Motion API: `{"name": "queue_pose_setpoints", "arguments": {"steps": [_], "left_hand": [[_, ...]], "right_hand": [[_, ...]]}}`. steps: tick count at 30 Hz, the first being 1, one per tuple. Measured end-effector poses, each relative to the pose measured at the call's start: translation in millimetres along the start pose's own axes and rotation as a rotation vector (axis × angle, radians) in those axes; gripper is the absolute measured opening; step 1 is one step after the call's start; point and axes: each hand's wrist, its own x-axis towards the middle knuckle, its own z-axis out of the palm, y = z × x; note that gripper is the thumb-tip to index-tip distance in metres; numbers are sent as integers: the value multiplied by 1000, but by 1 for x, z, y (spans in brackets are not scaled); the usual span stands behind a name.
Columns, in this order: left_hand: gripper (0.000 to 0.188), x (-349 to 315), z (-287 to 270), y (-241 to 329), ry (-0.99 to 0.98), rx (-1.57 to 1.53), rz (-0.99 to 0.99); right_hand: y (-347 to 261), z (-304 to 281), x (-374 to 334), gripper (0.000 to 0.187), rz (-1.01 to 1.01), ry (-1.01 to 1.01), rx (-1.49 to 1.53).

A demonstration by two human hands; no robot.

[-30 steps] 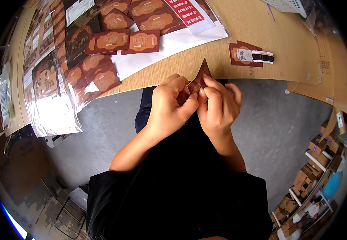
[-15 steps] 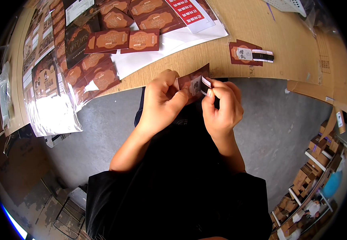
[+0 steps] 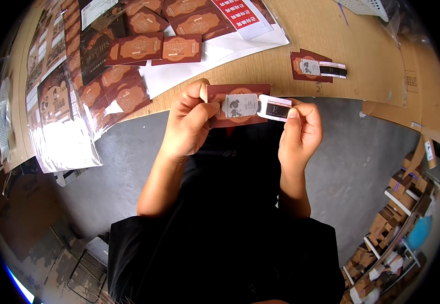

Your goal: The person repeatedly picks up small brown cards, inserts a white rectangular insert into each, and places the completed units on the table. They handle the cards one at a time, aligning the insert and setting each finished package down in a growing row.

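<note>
Between my hands, just off the table's near edge, is a reddish-brown card [image 3: 219,119] with a grey picture panel [image 3: 241,106] on its face. My left hand [image 3: 189,117] pinches the card's left end, thumb on top. A small white-edged tab with a dark middle [image 3: 275,108] sticks out past the card's right side. The thumb and finger of my right hand [image 3: 300,130] are closed on the tab's right end. On the table, farther right, lies a similar brown card [image 3: 301,74] with its own black-and-white tab [image 3: 333,70].
Many brown cards [image 3: 182,48] lie on white sheets and clear plastic at the table's left. A sheet of red labels [image 3: 240,15] lies behind them. Cardboard [image 3: 402,121] edges the table's right side. Shelves with brown boxes [image 3: 382,228] stand at lower right.
The card has turned from tilted to nearly flat toward me. My right hand has moved right with the tab, which now shows its dark face. My left hand has shifted slightly left.
</note>
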Motion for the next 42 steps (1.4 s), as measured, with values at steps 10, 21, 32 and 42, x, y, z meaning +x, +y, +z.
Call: {"name": "queue_pose_setpoints", "arguments": {"steps": [10,21,32,42], "left_hand": [[15,2,-1,5,-55,27,35],[16,29,19,-11,49,172,35],[14,67,36,-44,38,248,-38],[8,65,30,-40,74,407,-79]], "right_hand": [[-5,-1,4,4,161,21,268],[12,-25,21,5,241,70,345],[30,-60,47,11,276,147,190],[25,-60,53,12,347,155,215]]}}
